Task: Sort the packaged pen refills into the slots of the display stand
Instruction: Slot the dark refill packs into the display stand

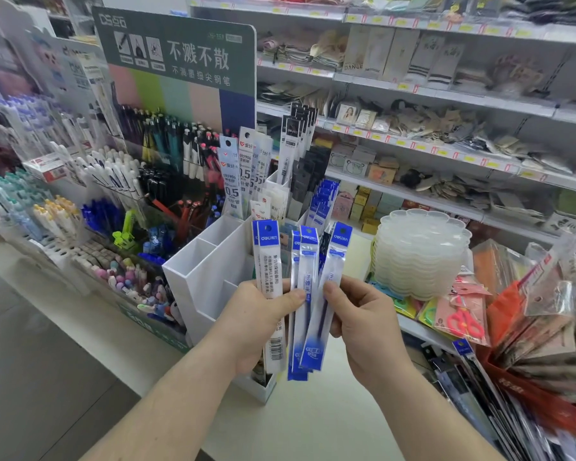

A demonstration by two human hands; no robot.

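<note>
**Ana:** Right, both hands are up in front of the white display stand (210, 277), and they're busy. The left hand (256, 324) grips a fanned bunch of packaged pen refills (270, 261), thumb pressed across the front of the packs, blue header cards pointing up.

**Ben:** And the right hand (363, 324)?

**Ana:** Close beside the left, nearly touching. Its thumb and fingers pinch the rightmost refill pack (326, 294) of the fan, the one tilted out to the right. So each hand is closed on packaging, none free.

**Ben:** Where does the stand sit against all that?

**Ana:** Just behind and to the left of the bunch, on the pale counter (313, 420). Its near slots (197, 257) show bare white walls. Further back, slots hold upright refill packs: white ones marked 0.5 (233, 181), taller dark-headed ones (291, 144) behind them, and a blue-headed row (323, 201) to the right.

**Ben:** Surroundings?

**Ana:** Pens everywhere on the left, racks of them under a green sign (180, 51) with Chinese lettering. To the right of the hands, a stack of clear scalloped palettes (419, 254), and pink scissors (463, 321) in a packet below it. Shelves (446, 98) of small goods run along the back.
</note>
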